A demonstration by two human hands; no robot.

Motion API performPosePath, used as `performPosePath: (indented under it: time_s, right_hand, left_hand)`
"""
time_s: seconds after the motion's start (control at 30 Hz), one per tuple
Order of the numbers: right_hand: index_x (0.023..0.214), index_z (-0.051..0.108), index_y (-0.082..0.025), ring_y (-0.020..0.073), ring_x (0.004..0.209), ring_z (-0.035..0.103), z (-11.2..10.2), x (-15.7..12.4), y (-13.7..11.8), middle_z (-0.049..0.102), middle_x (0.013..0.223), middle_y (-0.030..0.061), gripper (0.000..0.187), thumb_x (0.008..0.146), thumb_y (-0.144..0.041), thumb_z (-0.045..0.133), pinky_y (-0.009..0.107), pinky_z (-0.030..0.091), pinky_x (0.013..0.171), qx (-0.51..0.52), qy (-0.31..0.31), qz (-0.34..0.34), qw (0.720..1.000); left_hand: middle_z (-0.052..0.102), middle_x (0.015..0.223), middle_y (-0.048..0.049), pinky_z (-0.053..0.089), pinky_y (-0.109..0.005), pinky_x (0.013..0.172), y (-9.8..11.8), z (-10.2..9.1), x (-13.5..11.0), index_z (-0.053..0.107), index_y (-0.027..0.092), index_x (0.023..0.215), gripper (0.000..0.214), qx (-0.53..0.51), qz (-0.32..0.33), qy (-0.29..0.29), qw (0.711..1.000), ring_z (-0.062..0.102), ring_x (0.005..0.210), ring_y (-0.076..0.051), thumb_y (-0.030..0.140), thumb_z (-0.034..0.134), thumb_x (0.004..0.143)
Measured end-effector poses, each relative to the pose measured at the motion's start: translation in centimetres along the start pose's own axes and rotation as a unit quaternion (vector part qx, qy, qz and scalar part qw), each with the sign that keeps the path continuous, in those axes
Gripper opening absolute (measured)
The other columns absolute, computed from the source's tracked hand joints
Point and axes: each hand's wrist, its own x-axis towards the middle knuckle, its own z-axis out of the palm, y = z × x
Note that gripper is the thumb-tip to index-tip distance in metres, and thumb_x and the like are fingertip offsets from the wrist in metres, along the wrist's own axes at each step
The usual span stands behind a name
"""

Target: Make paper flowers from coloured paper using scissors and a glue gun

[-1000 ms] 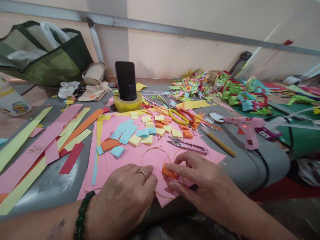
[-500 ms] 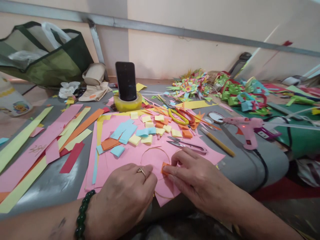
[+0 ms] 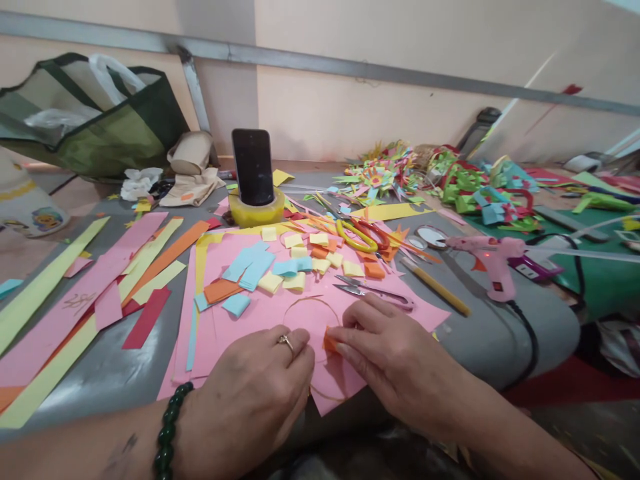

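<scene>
My right hand (image 3: 395, 353) pinches a small piece of orange paper (image 3: 329, 341) between thumb and fingers, low over the pink paper sheet (image 3: 327, 399). Beside it, my left hand (image 3: 255, 390) is curled closed with a ring on one finger; whatever its fingertips hold is hidden. Circle outlines are drawn on the pink sheet under and between both hands. Just past my right fingers lie thread snips (image 3: 373, 292), blades pointing left. Folded yellow paper pieces (image 3: 295, 280) and blue paper strips (image 3: 250, 261) are spread on the sheet ahead of my hands.
A pink glue gun (image 3: 495, 257) stands at the right, its cord hanging down the table edge. Yellow-handled scissors (image 3: 356, 237) lie farther back. A phone (image 3: 253, 167) leans upright in a yellow tape roll (image 3: 257, 212). Long paper strips (image 3: 75, 300) cover the left side.
The orange paper has tilted up slightly in my right fingers. Both hands stay in nearly the same place, and the view has shifted very little.
</scene>
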Motion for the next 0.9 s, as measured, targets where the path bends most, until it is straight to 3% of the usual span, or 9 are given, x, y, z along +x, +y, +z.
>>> performPosePath:
  time_s: [0.53,0.6,0.67,0.77,0.83,0.9]
  right_hand:
    - [0.088,0.066,-0.018,0.0177,0.072,0.046,-0.4,-0.6,0.0,0.053,0.078,0.0057,0.026,0.092,-0.014,0.041,0.031,0.036,0.062,-0.010,0.003,0.006,1.000]
    - [0.092,0.066,-0.021,0.0174,0.077,0.050,-1.2,-1.1,0.4,0.056,0.083,0.0055,0.023,0.093,-0.017,0.043,0.030,0.040,0.065,0.033,0.027,0.007,0.999]
    - [0.093,0.064,-0.022,0.0179,0.084,0.054,-2.4,-2.1,1.6,0.059,0.089,0.0055,0.018,0.093,-0.022,0.046,0.031,0.043,0.071,0.062,0.107,0.030,0.992]
    - [0.075,0.059,-0.020,0.0179,0.072,0.056,-4.0,-4.4,4.5,0.059,0.076,0.0046,0.024,0.093,-0.033,0.047,0.031,0.043,0.065,0.008,0.216,0.169,0.962]
    - [0.067,0.054,-0.020,0.0181,0.061,0.054,-4.6,-6.2,6.9,0.056,0.065,0.0044,0.034,0.091,-0.043,0.048,0.031,0.038,0.057,-0.083,0.222,0.319,0.918]
    - [0.070,0.054,-0.020,0.0232,0.065,0.056,-4.6,-7.8,9.4,0.059,0.069,0.0086,0.035,0.088,-0.050,0.050,0.034,0.039,0.059,-0.186,0.216,0.422,0.861]
  left_hand:
    - [0.066,0.106,-0.0104,0.056,-0.042,0.072,0.1,-0.3,-0.1,0.061,0.015,0.096,0.025,-0.012,-0.007,-0.049,0.999,0.061,0.088,-0.026,0.011,0.041,0.082]
    - [0.066,0.106,-0.0103,0.056,-0.040,0.072,0.2,-0.4,-0.1,0.062,0.015,0.094,0.025,-0.011,-0.002,-0.045,0.999,0.061,0.088,-0.025,0.012,0.040,0.082]
    - [0.067,0.106,-0.0108,0.056,-0.038,0.072,0.2,-0.5,0.0,0.062,0.013,0.098,0.027,0.001,0.013,-0.026,1.000,0.061,0.086,-0.024,0.012,0.040,0.082]
    - [0.069,0.105,-0.0108,0.056,-0.035,0.074,0.2,-0.4,0.0,0.063,0.009,0.106,0.034,0.026,0.025,0.017,0.999,0.062,0.084,-0.023,0.011,0.041,0.080]
    - [0.071,0.102,-0.0093,0.056,-0.033,0.075,0.0,-0.2,0.0,0.065,0.010,0.101,0.034,0.023,0.018,0.031,0.999,0.063,0.083,-0.022,0.010,0.041,0.077]
    - [0.071,0.101,-0.0081,0.056,-0.033,0.074,-0.3,0.1,0.0,0.066,0.014,0.096,0.031,0.015,0.006,0.025,1.000,0.063,0.083,-0.022,0.010,0.042,0.076]
